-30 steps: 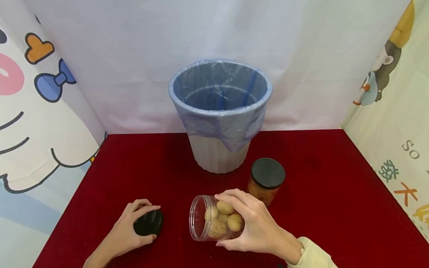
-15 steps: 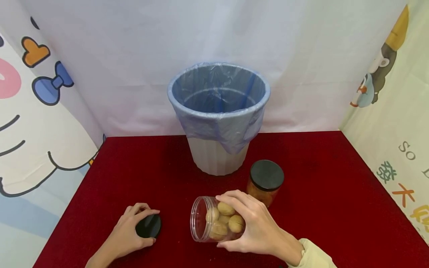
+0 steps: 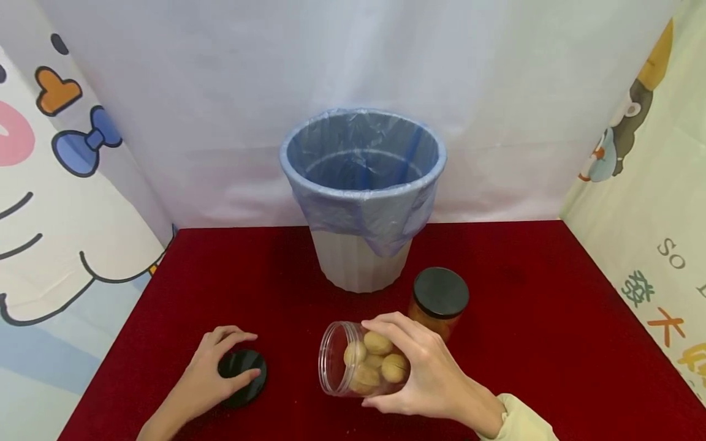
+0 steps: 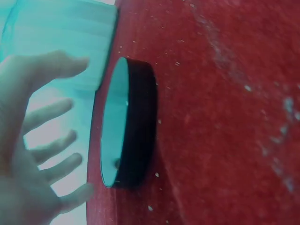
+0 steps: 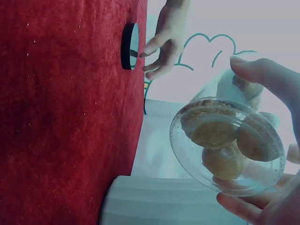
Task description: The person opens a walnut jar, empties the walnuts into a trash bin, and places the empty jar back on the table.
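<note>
A clear plastic jar (image 3: 336,361) of walnuts (image 3: 365,372) lies tilted on its side in my right hand (image 3: 427,367), its uncovered mouth facing left. The fingers and thumb grip the jar near its base, which shows in the right wrist view with walnuts (image 5: 225,161) behind it. A round black lid (image 3: 242,373) rests flat on the red cloth at the left. My left hand (image 3: 206,373) hovers just over this lid, thumb and fingers spread and holding nothing. The left wrist view shows a gap between those fingers and the lid (image 4: 140,122).
Behind the hands stands a white bin (image 3: 361,260) lined with a blue bag (image 3: 364,196). A second jar (image 3: 436,318) with a black lid (image 3: 441,293) stands upright beyond my right hand, partly hidden by it. Printed curtains (image 3: 83,245) bound the red-covered table (image 3: 529,294).
My left hand has let go of the black lid, which now lies flat on the cloth, and the fingers have spread apart. My right hand keeps its grip on the jar.
</note>
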Available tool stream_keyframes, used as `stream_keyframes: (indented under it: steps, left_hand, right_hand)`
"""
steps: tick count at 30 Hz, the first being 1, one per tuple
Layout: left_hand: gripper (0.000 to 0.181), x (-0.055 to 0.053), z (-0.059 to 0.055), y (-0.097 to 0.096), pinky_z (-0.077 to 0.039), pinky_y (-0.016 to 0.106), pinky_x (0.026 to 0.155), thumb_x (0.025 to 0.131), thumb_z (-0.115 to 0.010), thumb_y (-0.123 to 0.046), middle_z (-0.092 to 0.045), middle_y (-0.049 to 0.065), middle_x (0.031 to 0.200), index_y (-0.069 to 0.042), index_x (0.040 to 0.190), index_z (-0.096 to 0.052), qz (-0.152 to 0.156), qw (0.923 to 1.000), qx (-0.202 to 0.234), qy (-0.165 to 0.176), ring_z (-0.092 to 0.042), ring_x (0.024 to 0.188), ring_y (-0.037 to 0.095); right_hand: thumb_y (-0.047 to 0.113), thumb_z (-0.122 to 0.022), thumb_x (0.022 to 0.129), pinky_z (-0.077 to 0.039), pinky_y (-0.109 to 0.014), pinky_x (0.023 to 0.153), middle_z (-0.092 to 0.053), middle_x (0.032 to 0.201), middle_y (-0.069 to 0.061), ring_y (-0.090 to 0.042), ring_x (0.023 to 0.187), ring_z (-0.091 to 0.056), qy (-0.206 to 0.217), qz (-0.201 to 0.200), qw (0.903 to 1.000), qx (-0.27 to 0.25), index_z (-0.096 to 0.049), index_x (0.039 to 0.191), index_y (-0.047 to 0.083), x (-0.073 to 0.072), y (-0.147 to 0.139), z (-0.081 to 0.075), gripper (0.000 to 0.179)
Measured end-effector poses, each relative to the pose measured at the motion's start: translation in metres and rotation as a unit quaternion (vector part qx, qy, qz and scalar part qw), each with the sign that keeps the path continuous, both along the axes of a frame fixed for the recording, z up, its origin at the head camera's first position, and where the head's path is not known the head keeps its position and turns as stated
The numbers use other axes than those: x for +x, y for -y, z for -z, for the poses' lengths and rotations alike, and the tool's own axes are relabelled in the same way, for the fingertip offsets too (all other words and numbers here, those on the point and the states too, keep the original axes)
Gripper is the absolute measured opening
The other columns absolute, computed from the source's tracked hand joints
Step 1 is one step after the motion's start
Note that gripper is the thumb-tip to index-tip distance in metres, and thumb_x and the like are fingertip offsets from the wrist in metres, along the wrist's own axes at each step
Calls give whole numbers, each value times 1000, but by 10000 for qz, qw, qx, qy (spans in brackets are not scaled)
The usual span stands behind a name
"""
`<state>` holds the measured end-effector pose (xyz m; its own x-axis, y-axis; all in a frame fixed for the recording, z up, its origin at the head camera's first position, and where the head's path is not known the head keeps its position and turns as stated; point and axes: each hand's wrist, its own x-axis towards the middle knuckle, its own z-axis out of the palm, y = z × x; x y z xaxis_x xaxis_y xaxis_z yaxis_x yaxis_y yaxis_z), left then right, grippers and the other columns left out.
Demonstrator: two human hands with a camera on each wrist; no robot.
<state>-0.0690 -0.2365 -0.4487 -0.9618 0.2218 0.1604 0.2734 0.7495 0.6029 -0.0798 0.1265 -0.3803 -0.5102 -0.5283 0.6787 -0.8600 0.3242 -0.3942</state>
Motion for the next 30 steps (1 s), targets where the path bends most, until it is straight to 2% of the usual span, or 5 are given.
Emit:
stream_keyframes:
  steps: [5,11,14,21,30]
  left_hand:
    - [43,-5,-6,0,-40,57,85,79,-78,-26,-50,1,122,-19,118,-62,-358,9969,554,-418,-43,113,21]
    - [47,-11,-16,-3,-40,55,87,78,-79,-18,-51,2,124,-22,120,-59,-348,9939,733,-752,-44,114,18]
    - [51,-14,-22,-5,-42,49,87,77,-79,-17,-51,1,126,-24,123,-58,-337,9932,702,-870,-44,114,14]
    - [56,-23,-37,-8,-34,14,88,76,-80,-11,-51,-1,128,-23,126,-57,-218,9876,933,-1242,-43,115,6]
    - [61,-35,-53,-13,-33,12,92,74,-79,-6,-50,-2,129,-21,128,-55,-69,9824,1180,-1447,-43,117,5]
  right_hand:
    - [33,-92,50,-49,-22,80,-57,114,-2,-14,94,-59,25,-4,10000,-45,-56,124,6,-2,-3,-2,86]
    - [30,-93,48,-49,-23,81,-56,115,-1,-14,95,-59,118,-52,9999,-100,-55,123,6,-6,-6,-6,88]
    - [29,-93,49,-50,-23,80,-56,116,0,-14,95,-59,198,-102,9996,-152,-54,124,6,-9,-9,-10,88]
    - [30,-93,52,-51,-23,79,-55,119,0,-14,95,-59,393,-158,9989,-188,-52,125,7,-13,-13,-15,86]
    - [20,-95,46,-52,-26,77,-57,114,-5,-18,92,-59,362,-185,9989,-248,-53,119,1,-14,-17,-30,86]
